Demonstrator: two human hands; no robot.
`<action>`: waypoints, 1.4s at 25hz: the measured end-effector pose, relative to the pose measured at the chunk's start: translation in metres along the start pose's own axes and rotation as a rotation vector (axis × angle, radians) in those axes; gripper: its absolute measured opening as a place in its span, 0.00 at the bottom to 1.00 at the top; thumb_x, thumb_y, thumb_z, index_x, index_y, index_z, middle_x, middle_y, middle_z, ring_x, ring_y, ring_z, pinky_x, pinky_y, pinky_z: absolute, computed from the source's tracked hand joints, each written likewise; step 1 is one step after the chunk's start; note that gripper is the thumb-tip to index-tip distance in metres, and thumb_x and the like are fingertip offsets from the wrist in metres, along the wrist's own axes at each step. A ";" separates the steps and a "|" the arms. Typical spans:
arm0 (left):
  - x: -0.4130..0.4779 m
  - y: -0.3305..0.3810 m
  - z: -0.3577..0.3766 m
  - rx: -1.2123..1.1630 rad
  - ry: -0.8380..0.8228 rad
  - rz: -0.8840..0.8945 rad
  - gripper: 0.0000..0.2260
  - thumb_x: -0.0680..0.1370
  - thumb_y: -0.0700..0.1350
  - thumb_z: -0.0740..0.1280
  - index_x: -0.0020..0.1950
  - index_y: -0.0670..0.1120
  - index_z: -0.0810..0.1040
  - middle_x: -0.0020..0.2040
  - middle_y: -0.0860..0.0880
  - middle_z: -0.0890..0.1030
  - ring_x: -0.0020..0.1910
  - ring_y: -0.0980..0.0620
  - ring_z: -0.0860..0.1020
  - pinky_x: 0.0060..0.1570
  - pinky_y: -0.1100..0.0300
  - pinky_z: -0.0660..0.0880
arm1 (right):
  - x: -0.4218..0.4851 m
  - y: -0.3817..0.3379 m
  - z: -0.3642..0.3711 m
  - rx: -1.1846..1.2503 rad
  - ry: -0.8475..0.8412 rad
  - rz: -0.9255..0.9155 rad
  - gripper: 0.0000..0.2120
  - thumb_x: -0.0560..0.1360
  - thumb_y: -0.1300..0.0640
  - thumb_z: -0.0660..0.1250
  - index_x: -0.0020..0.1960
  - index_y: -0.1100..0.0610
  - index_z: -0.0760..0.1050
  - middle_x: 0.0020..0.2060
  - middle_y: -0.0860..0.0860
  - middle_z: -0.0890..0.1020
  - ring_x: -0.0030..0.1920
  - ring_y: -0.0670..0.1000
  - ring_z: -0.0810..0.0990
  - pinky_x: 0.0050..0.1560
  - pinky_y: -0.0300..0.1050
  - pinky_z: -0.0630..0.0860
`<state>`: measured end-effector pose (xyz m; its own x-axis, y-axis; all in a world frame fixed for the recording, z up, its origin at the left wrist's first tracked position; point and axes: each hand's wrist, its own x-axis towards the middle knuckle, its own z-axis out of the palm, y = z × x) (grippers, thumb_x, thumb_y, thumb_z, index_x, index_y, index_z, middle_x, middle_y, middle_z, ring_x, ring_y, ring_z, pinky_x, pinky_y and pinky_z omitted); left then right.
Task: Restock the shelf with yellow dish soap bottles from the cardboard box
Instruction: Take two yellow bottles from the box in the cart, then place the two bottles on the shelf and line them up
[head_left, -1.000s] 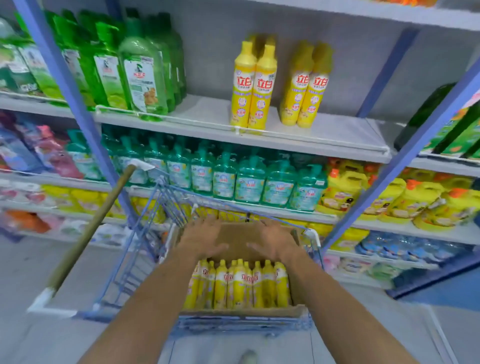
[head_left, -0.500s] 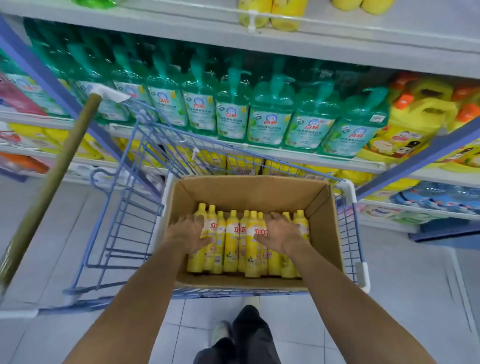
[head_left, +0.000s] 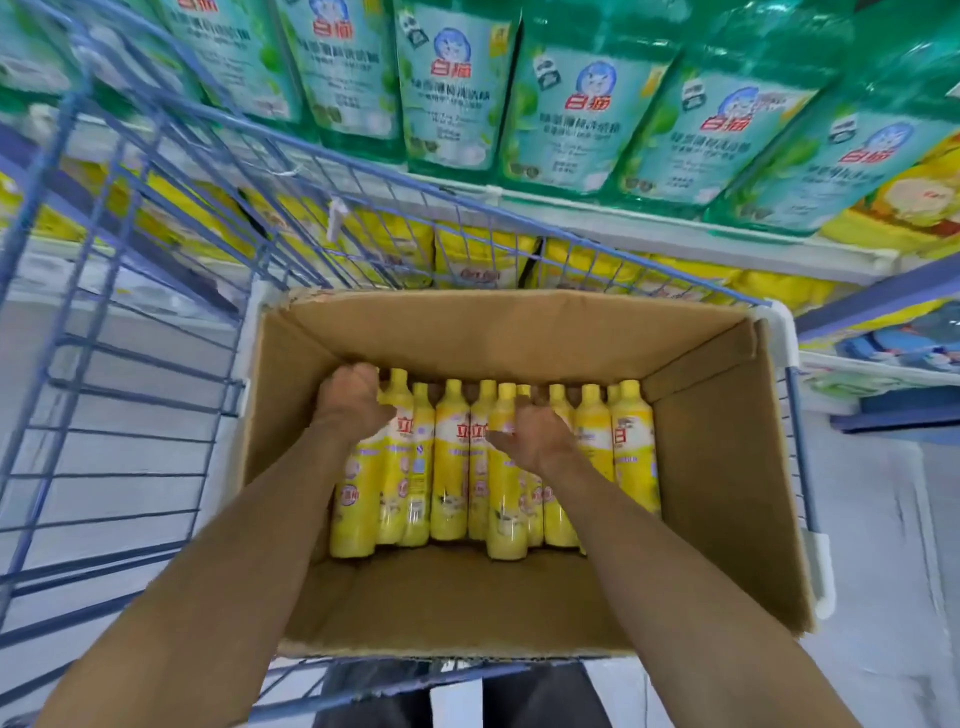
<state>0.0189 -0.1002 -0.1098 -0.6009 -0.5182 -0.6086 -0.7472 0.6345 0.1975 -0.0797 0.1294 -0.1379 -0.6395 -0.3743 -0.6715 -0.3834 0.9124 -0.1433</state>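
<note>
An open cardboard box (head_left: 727, 467) sits in a blue wire cart. Several yellow dish soap bottles (head_left: 451, 457) lie side by side inside it, caps pointing toward the shelf. My left hand (head_left: 349, 400) curls over the cap end of the leftmost bottles. My right hand (head_left: 530, 436) rests palm down on bottles near the middle of the row, fingers wrapped around one. The near half of the box floor is bare cardboard. The upper shelf with yellow bottles is out of view.
The blue wire cart (head_left: 156, 322) surrounds the box, with its empty section at left. Green pump bottles (head_left: 587, 109) stand on the shelf just beyond the cart. Yellow refill packs (head_left: 483, 260) fill the shelf below. Grey tiled floor lies at right.
My head has tilted down and closer, so the upper shelf has left the view. Both hands went from the box rim down onto the bottles and closed around them.
</note>
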 end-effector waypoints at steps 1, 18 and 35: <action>0.004 0.000 -0.002 -0.030 -0.002 -0.025 0.26 0.71 0.53 0.77 0.61 0.41 0.74 0.62 0.39 0.77 0.63 0.39 0.76 0.58 0.52 0.74 | 0.004 -0.001 0.004 0.030 0.027 0.018 0.30 0.76 0.38 0.68 0.65 0.61 0.69 0.72 0.61 0.67 0.62 0.62 0.78 0.54 0.52 0.77; -0.003 0.003 0.051 -0.743 -0.237 -0.019 0.14 0.69 0.42 0.81 0.42 0.47 0.75 0.42 0.48 0.80 0.44 0.47 0.81 0.52 0.52 0.78 | 0.014 0.020 0.013 0.784 0.052 0.120 0.31 0.60 0.46 0.82 0.60 0.54 0.79 0.50 0.49 0.85 0.51 0.49 0.84 0.52 0.46 0.82; -0.219 0.136 -0.235 -1.031 0.074 0.575 0.21 0.69 0.42 0.80 0.59 0.44 0.79 0.54 0.48 0.83 0.51 0.53 0.82 0.49 0.57 0.81 | -0.244 -0.004 -0.299 0.933 0.511 -0.435 0.30 0.64 0.53 0.84 0.64 0.57 0.79 0.56 0.51 0.83 0.54 0.50 0.83 0.53 0.45 0.81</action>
<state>-0.0179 -0.0350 0.2304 -0.9133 -0.3611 -0.1885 -0.2173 0.0403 0.9753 -0.1212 0.1677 0.2438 -0.8513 -0.5168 -0.0910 -0.1314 0.3778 -0.9165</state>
